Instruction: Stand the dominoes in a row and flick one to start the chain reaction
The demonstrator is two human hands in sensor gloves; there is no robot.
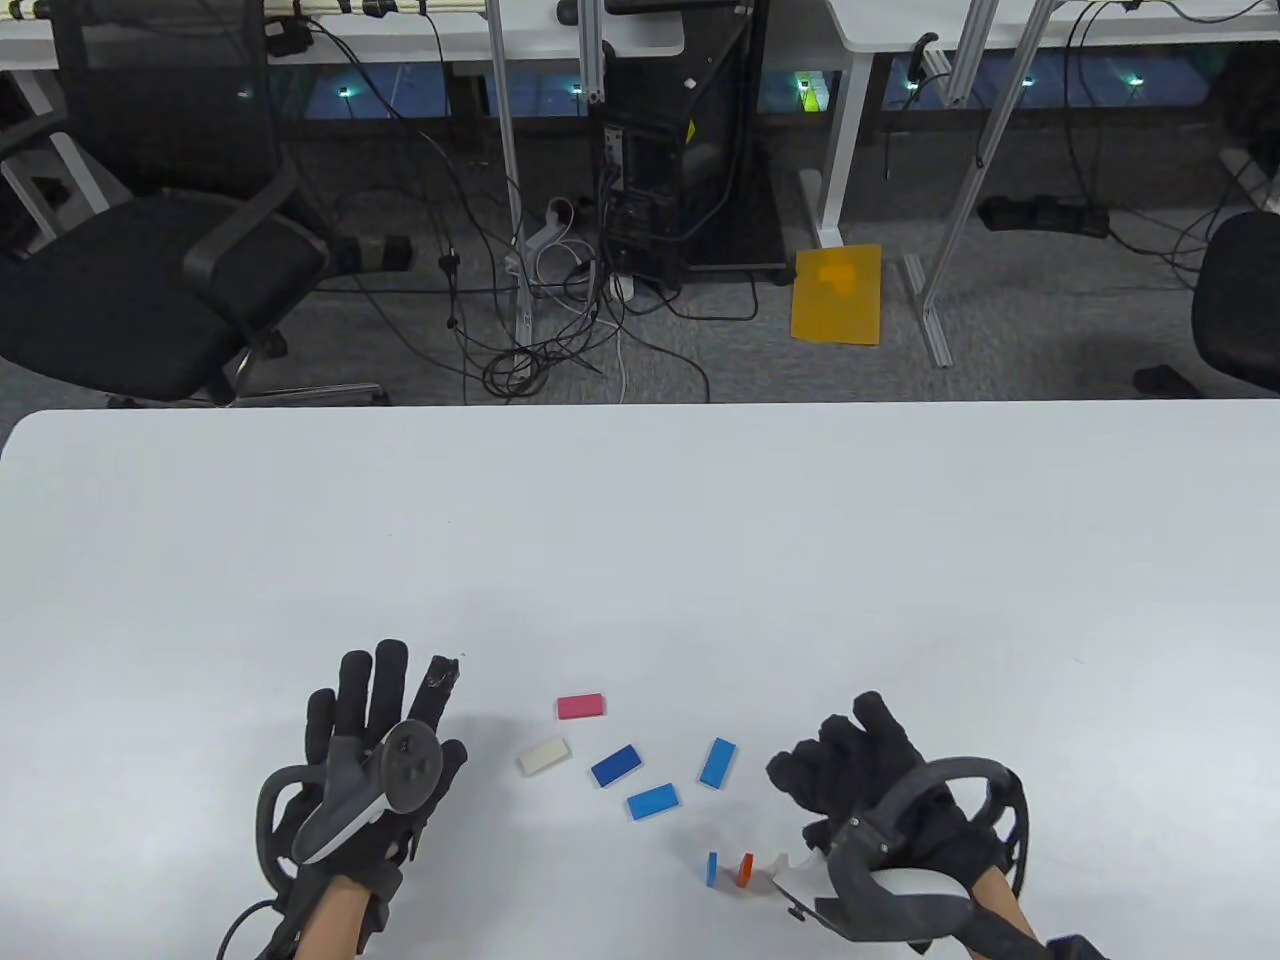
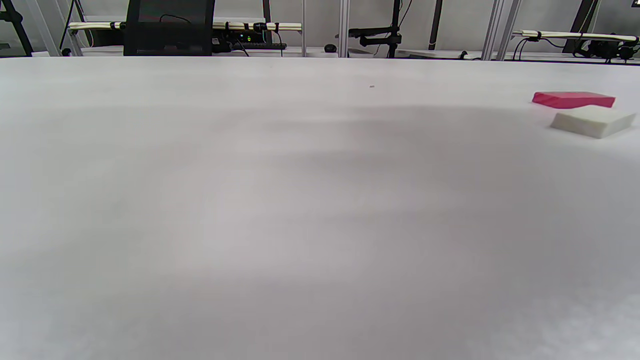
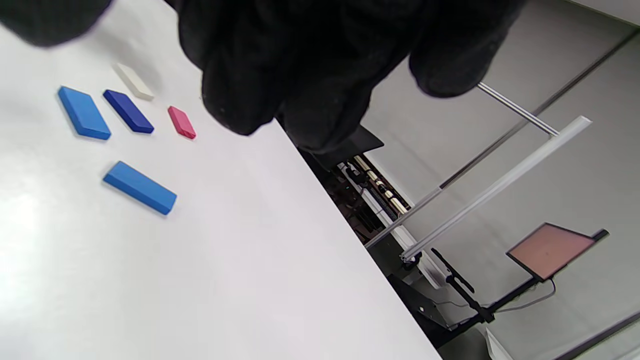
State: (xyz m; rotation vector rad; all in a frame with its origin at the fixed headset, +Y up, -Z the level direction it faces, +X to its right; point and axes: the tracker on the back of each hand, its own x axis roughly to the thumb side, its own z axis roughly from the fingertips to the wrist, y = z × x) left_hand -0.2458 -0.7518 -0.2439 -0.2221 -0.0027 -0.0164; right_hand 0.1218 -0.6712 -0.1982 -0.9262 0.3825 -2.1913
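White domino (image 1: 783, 862) half hidden by tracker, right hand (image 1: 850, 775) loosely curled, left hand (image 1: 375, 740) flat.

1. Pink domino (image 1: 581, 707): lies flat on the white worktop (image 1: 640, 540), farthest from the person among the loose pieces.
2. Cream domino (image 1: 544, 757): flat, just nearer and to the left of the pink one, not touching it.
3. Dark blue domino (image 1: 615, 765): flat, angled, right of the cream piece.
4. Light blue domino (image 1: 653, 801): flat, just beside the dark blue one on its near side.
5. Second light blue domino (image 1: 718, 762): flat, turned more lengthwise, apart to the right.
6. Standing blue domino (image 1: 713, 868): upright on its edge near the worktop's front.
7. Standing orange domino (image 1: 745, 869): upright just right of the blue one, a small gap between them.
8. A white piece (image 1: 780, 862) shows right of the orange one, partly hidden; its pose is unclear.
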